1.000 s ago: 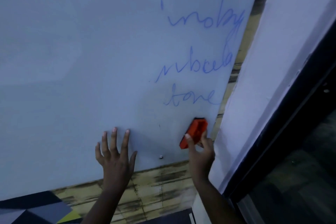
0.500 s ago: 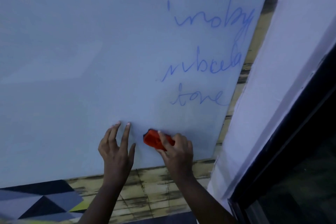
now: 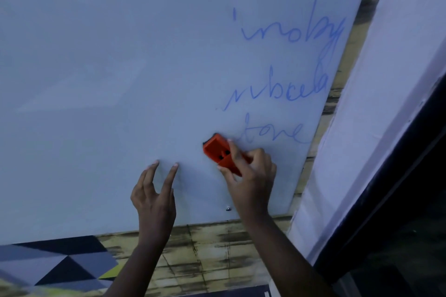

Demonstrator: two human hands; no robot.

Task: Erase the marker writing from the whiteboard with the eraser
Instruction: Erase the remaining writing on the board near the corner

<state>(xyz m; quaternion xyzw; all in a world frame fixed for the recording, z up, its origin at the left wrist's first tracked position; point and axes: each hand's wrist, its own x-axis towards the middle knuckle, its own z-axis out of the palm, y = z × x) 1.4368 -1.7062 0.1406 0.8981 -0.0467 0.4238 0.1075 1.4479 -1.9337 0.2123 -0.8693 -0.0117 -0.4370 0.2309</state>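
Gripping orange eraser [image 3: 220, 152], right hand [image 3: 251, 176], beside blue writing [image 3: 277, 137], whiteboard [image 3: 120, 79]

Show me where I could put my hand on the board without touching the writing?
The whiteboard is bare left of the blue writing and above the left hand. It is crowded at the right, around the right hand and the eraser.

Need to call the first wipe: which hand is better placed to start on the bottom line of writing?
Right. The right hand already grips the orange eraser, its upper end right beside the bottom line of blue writing. The left hand holds nothing, only fingertips on the whiteboard.
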